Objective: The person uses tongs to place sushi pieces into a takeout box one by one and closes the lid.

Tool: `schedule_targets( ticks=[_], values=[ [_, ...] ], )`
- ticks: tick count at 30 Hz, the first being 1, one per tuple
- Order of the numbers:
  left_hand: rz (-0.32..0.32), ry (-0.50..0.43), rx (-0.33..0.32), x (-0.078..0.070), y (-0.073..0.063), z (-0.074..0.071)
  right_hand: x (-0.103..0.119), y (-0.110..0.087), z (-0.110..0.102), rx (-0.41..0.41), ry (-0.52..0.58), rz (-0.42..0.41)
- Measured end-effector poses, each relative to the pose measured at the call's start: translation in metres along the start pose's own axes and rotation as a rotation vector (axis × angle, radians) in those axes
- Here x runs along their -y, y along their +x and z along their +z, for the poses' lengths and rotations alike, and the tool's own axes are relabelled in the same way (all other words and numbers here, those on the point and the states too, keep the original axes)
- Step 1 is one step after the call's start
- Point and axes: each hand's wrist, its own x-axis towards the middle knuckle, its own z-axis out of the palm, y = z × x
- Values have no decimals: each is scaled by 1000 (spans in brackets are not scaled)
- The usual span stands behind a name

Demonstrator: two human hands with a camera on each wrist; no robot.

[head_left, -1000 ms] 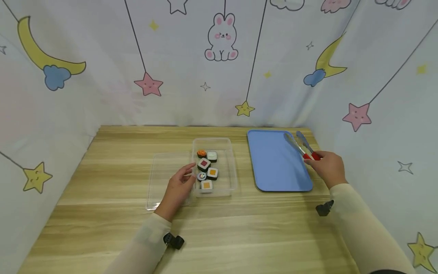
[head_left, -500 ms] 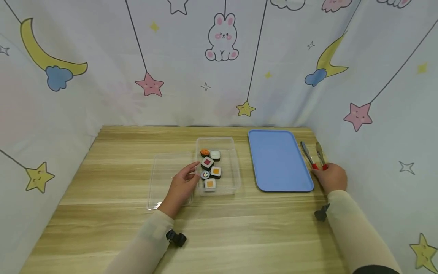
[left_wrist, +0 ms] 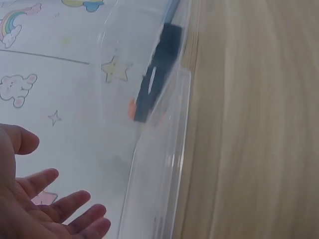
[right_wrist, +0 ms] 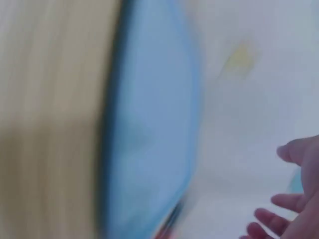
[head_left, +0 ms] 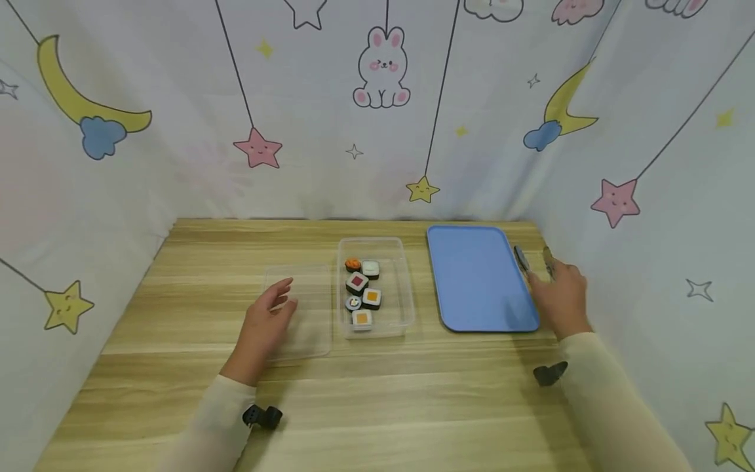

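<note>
My left hand (head_left: 267, 328) hovers over the flat clear plastic lid (head_left: 312, 314), its fingers loose and holding nothing. In the left wrist view the spread fingers are apart from the clear container. That container (head_left: 408, 288) stands to the hand's right in the head view, with several toy sushi pieces (head_left: 357, 283) along its left half. My right hand (head_left: 560, 301) is above the tongs (head_left: 522, 257), which lie right of the blue tray (head_left: 478, 275) and are partly hidden by it. The right wrist view shows that hand (right_wrist: 301, 194) with fingers extended, off the tongs.
A patterned curtain (head_left: 330, 177) hangs behind the wooden table (head_left: 377, 406) and along both its sides. The right side curtain is close to the tongs and my right hand.
The tongs moved from over the tray to its right side and were let go. My left hand left the container's edge and moved left; the container shifted slightly right before that.
</note>
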Motion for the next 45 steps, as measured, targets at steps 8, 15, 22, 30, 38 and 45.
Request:
schedule_targets(
  ticks=[8,15,22,30,38,45],
  values=[
    [-117,199,52,12,9,-30,179,-86,40,458,453,-327],
    [-171,263,86,16,14,-26,270,-148,105,1013,620,-278],
    [-186,286,91,14,16,-27,293,-158,183,848,396,-220],
    [-229,273,94,12,14,-31,307,-160,225,693,221,-139],
    [-280,219,61,8,14,-31,309,-155,231,645,348,-49],
    [-267,176,-28,-8,6,-42,309,-151,230,645,376,-94]
  ],
)
